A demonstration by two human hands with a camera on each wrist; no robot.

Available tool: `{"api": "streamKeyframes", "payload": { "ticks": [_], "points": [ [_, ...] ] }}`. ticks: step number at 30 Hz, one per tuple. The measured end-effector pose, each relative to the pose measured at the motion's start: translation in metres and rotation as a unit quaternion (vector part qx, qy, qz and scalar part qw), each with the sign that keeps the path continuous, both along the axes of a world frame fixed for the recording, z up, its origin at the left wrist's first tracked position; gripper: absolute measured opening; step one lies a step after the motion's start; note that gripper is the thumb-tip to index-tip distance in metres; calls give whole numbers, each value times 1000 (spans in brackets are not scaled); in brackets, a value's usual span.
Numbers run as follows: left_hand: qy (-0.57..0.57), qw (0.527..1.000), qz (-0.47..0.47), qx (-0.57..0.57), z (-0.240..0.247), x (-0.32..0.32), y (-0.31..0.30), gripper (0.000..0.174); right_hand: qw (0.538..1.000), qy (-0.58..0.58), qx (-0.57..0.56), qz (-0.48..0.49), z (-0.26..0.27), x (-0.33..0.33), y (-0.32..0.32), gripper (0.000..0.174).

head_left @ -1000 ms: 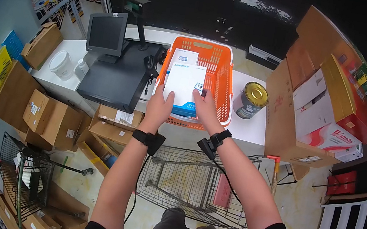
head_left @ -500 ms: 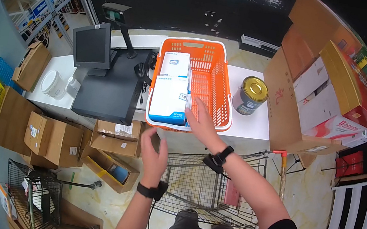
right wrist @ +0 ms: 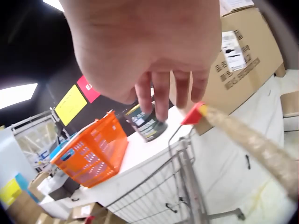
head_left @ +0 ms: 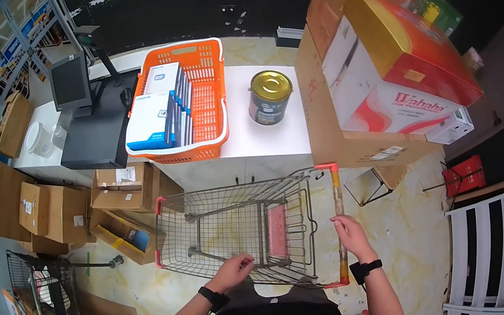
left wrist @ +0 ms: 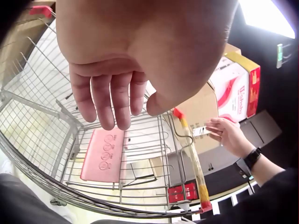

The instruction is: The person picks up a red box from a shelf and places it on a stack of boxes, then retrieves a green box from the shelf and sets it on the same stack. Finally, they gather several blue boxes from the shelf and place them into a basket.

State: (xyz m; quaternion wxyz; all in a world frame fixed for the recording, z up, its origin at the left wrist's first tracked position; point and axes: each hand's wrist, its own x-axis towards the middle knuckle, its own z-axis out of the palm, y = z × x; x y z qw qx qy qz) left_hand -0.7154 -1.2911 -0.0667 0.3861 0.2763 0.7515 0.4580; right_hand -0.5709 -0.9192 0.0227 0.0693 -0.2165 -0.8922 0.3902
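Over the near side of a wire shopping cart (head_left: 278, 229) hovers my left hand (head_left: 230, 273), fingers loosely bent and holding nothing. In the left wrist view its fingers (left wrist: 123, 109) hang above the cart. Beside the cart's worn yellow-brown handle (head_left: 337, 196) is my right hand (head_left: 354, 237), with nothing in its grasp. Its fingers (right wrist: 161, 93) point downward in the right wrist view, near the handle's red end cap (right wrist: 192, 115). On the counter, an orange basket (head_left: 222, 127) contains several white and blue boxes (head_left: 149, 118).
Right of the basket, a dark can with a gold lid (head_left: 270, 98) stands on the white counter (head_left: 292, 141). Large cartons (head_left: 316, 101) and a Wahaha box (head_left: 402, 106) are stacked further right. A monitor (head_left: 73, 83) is at left; brown boxes (head_left: 67, 214) lie below. A white slatted rack (head_left: 499, 268) borders the right.
Both hands have let go of the white and blue box, now in the basket, and drawn back toward the cart. The head view has turned to the right.
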Motion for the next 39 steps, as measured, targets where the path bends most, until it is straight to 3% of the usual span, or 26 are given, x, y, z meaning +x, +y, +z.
{"api": "streamKeyframes", "payload": {
  "ticks": [2,4,7,9,11,12,14,15,16,18,19,24,30,32,36,38,39],
  "points": [
    [-8,1000,22,-1,15,18,39,26,998,-46,-44,17,-20,21,9,21],
    [57,996,38,53,34,40,82,24,977,8,78,201,-52,36,24,18],
    [51,990,93,91,57,97,142,22,955,58,133,259,-66,51,22,17],
    [27,994,91,53,61,144,176,23,956,70,94,268,-82,54,28,18],
    [-51,994,68,73,56,192,201,52,956,88,84,266,-85,55,29,22],
    [-53,993,78,68,50,213,209,52,954,88,77,276,-86,58,28,22],
    [121,979,145,75,20,250,219,67,957,80,49,274,-87,61,24,27],
    [146,975,166,29,3,266,218,68,951,80,47,295,-85,65,20,27],
    [146,971,190,24,12,269,214,68,955,76,34,284,-84,70,14,29],
    [82,987,91,-108,38,271,201,65,952,67,18,297,-81,81,-1,31],
    [110,976,147,-113,33,281,196,54,951,60,35,303,-79,87,-9,32],
    [101,956,199,-190,39,306,150,39,923,27,82,376,-78,120,-54,39],
    [278,887,258,-264,22,376,63,36,885,-15,79,459,-41,182,-110,61],
    [288,894,221,-264,27,397,22,36,834,-30,231,499,-25,194,-105,72],
    [272,891,229,-283,26,445,-50,38,813,44,289,504,-49,182,-83,63],
    [276,884,231,-297,28,472,-83,37,791,-34,336,509,-59,176,-84,43],
    [279,881,220,-312,29,487,-97,37,788,-28,339,513,-67,180,-92,43]
  ]
}}
